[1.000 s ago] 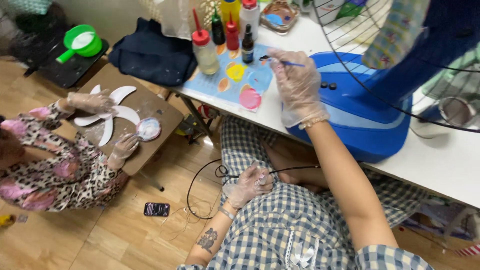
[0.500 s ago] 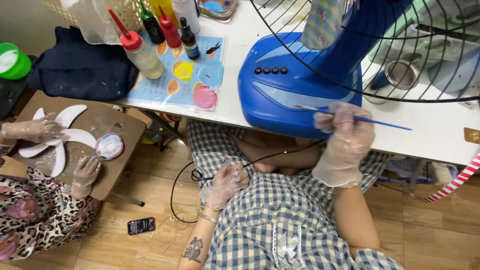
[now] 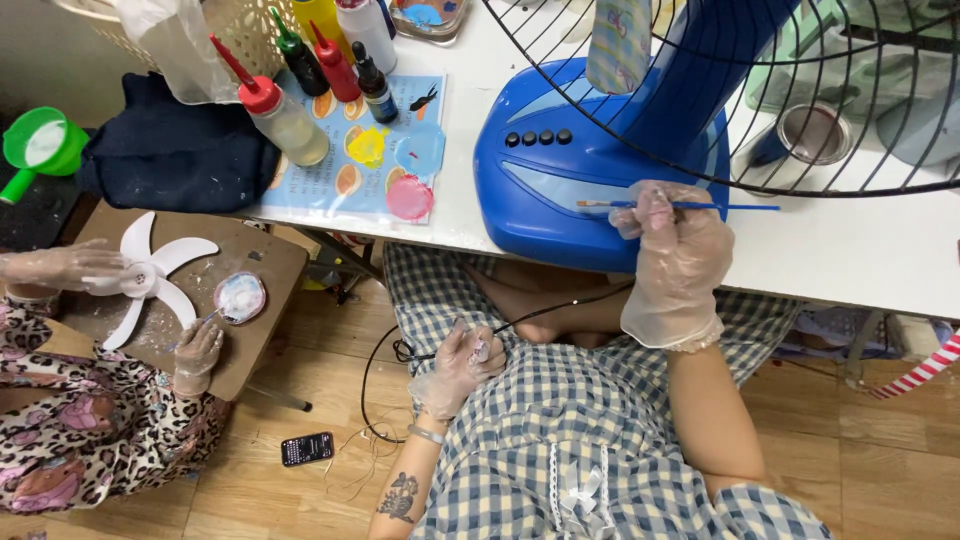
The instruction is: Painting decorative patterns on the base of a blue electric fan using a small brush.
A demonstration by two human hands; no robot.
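I see a thin blue paintbrush [image 3: 690, 206] lying level in front of the blue fan base [image 3: 560, 190], its bristle tip pointing left. My right hand [image 3: 675, 265], in a clear plastic glove, pinches the brush about the middle of its handle, fingers [image 3: 650, 205] pressed together around it, above the near edge of the white table [image 3: 850, 250].

My left hand [image 3: 460, 370], also gloved, rests low on my checked lap, fingers curled around a small pale piece [image 3: 482, 349] that I cannot make out; a thin black cable [image 3: 560, 305] runs right beside it and loops down to the wooden floor [image 3: 300, 400].

On the table to the left of the fan base lies a light blue sheet [image 3: 340, 195] with yellow, blue and pink blobs of paint. At its far edge stand squeeze bottles [image 3: 330, 60], one of them clear with a red cap [image 3: 280, 110]. A small metal cup [image 3: 812, 132] sits behind the fan's wire grille on the right.

At the far left, another person in a leopard-print sleeve [image 3: 90, 410] works at a low brown board [image 3: 270, 290], one gloved hand on a white fan blade piece [image 3: 145, 280], the other near a small round dish [image 3: 240, 297]. A dark phone [image 3: 307, 449] lies on the floor.
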